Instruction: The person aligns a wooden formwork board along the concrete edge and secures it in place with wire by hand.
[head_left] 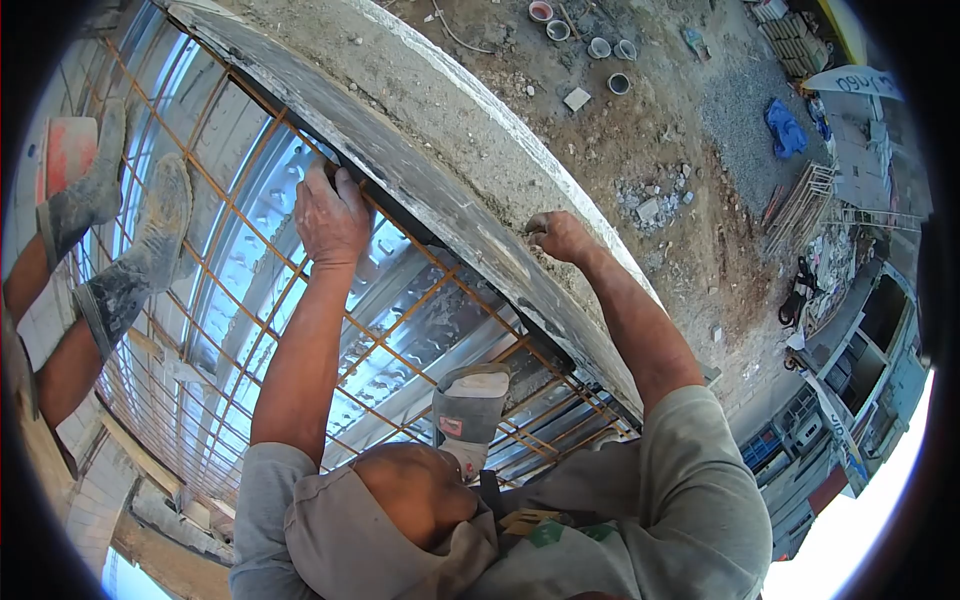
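My left hand [333, 220] reaches over the steel rod mesh [384, 338], fingers bent against the dark lower edge of a long grey board [385, 165]. What its fingertips pinch there is hidden. On the board's other side, my right hand [562, 238] is curled at the rough concrete ledge [440, 120]. Its fingers are closed, and anything inside them is too small to make out. Beneath the mesh lies shiny ribbed metal decking [265, 215]. One of my boots [470, 410] stands on the mesh close to the board.
Another person's dusty boots [150, 225] stand on the mesh at left, beside a red and white bucket [70, 155]. Beyond the ledge the ground drops far below, with several buckets [598, 48], rubble [655, 205], a blue tarp [786, 128] and a truck [860, 350].
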